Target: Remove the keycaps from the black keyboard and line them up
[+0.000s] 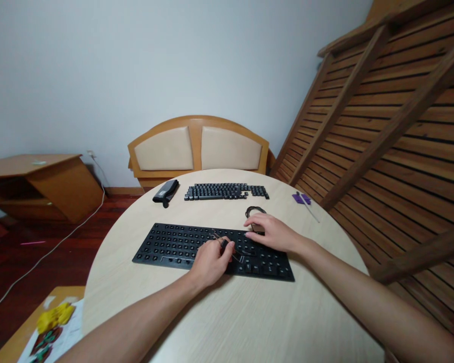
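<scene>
A black keyboard base [170,242] lies on the round table, most of its key switches bare, with a few keycaps on its right part. My left hand [212,259] is over the middle of it, thumb and fingers closed on what looks like a wire keycap puller [224,244] with a dark handle; its thin wires stick out on both sides. My right hand [274,233] rests at the base's far edge, fingers apart and reaching left. Just under that palm sits a small brown block [258,229], partly hidden, beside a coiled dark cable [254,209].
Rows of loose black keycaps [215,191] stand at the table's far side. A dark folded pouch [166,192] lies left of them. Farther right are a purple piece [301,198] and a thin pale stick [310,207]. Wooden slats [393,126] lean on the right.
</scene>
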The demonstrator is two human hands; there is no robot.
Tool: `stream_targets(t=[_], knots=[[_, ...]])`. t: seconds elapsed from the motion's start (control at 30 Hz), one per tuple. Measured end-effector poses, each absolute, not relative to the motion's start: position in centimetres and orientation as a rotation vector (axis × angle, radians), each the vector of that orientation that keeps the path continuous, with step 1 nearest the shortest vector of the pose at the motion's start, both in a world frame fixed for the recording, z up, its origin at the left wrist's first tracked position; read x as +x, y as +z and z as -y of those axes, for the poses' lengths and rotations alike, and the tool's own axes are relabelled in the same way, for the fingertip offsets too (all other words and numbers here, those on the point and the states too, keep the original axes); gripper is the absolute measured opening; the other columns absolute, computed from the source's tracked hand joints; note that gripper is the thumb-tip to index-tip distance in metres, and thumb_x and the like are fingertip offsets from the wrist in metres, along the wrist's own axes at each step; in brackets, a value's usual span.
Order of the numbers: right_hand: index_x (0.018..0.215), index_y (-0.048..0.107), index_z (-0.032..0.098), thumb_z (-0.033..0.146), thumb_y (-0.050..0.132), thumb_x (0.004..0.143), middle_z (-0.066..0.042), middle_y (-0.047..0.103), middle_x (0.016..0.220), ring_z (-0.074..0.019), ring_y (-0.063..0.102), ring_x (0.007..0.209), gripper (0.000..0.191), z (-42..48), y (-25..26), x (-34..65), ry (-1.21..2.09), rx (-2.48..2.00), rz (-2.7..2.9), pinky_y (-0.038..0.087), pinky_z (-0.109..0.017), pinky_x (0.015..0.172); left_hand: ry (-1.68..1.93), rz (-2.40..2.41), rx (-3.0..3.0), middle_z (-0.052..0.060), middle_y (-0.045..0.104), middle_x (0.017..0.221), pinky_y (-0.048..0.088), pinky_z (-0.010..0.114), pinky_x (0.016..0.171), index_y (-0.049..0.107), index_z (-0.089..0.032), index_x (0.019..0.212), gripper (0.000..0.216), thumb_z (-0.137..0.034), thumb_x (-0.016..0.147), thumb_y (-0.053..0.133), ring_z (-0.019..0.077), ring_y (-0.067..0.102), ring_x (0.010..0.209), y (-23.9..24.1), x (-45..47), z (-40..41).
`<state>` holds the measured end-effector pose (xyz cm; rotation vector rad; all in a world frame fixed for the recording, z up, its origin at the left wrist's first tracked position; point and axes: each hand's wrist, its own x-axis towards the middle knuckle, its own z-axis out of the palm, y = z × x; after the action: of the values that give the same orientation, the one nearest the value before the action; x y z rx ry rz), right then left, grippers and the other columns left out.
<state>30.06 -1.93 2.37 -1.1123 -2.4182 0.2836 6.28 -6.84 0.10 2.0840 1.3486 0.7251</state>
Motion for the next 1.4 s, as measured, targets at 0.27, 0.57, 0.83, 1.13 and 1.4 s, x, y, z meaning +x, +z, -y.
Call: stream_targets(t=[0.27, 0.57, 0.83, 1.13, 1.4], knots=[[0.107, 0.062, 0.022, 0.044, 0.079, 0.072, -0.01, 0.059, 0.133, -0.0289, 0.047, 0.13, 0.044, 8.1, 1.0, 29.6, 0.519, -0.942, 2.501, 0.03, -0.05, 0.114, 0.803, -1.392, 2.083, 0.0, 0.071, 0.068, 0.041, 0.024, 0.062, 0.062, -0.021, 0.09, 0.023, -0.034, 0.095, 0.043, 0.0169, 0.067, 0.064, 0.2, 6.7, 7.6], [0.091, 0.063, 0.022, 0.028, 0.073, 0.078, -0.008, 0.065, 0.121, -0.0256, 0.049, 0.126, 0.017, 8.3, 0.2, 28.8, 0.544, -0.923, 2.423, 0.041, -0.045, 0.106, 0.82, -1.375, 2.138, -0.001, 0.068, 0.064, 0.041, 0.023, 0.06, 0.062, -0.021, 0.089, 0.019, -0.032, 0.093, 0.047, 0.0155, 0.064, 0.058, -0.4, 7.0, 7.9], [0.088, 0.063, 0.022, 0.028, 0.073, 0.079, -0.007, 0.066, 0.118, -0.0255, 0.051, 0.125, 0.015, 8.7, 0.2, 28.3, 0.496, -0.97, 2.395, 0.042, -0.043, 0.105, 0.64, -1.627, 2.25, 0.004, 0.071, 0.07, 0.036, 0.024, 0.057, 0.065, -0.02, 0.086, 0.026, -0.037, 0.094, 0.046, 0.0187, 0.067, 0.065, 0.3, 7.2, 8.0], [0.087, 0.062, 0.022, 0.029, 0.073, 0.079, -0.008, 0.066, 0.12, -0.0266, 0.052, 0.125, 0.015, 8.6, 0.0, 28.4, 0.497, -0.964, 2.381, 0.043, -0.046, 0.105, 0.572, -1.586, 2.244, 0.007, 0.069, 0.064, 0.033, 0.026, 0.055, 0.066, -0.017, 0.07, 0.046, -0.039, 0.099, 0.037, 0.0183, 0.064, 0.058, 0.4, 7.4, 8.7], [0.087, 0.062, 0.022, 0.026, 0.074, 0.078, -0.008, 0.066, 0.119, -0.0263, 0.051, 0.126, 0.016, 8.7, 0.1, 28.4, 0.497, -0.972, 2.374, 0.043, -0.045, 0.105, 0.594, -1.601, 2.333, 0.009, 0.068, 0.066, 0.032, 0.028, 0.058, 0.066, -0.016, 0.071, 0.045, -0.039, 0.098, 0.039, 0.0203, 0.062, 0.062, -0.2, 7.6, 9.0]])
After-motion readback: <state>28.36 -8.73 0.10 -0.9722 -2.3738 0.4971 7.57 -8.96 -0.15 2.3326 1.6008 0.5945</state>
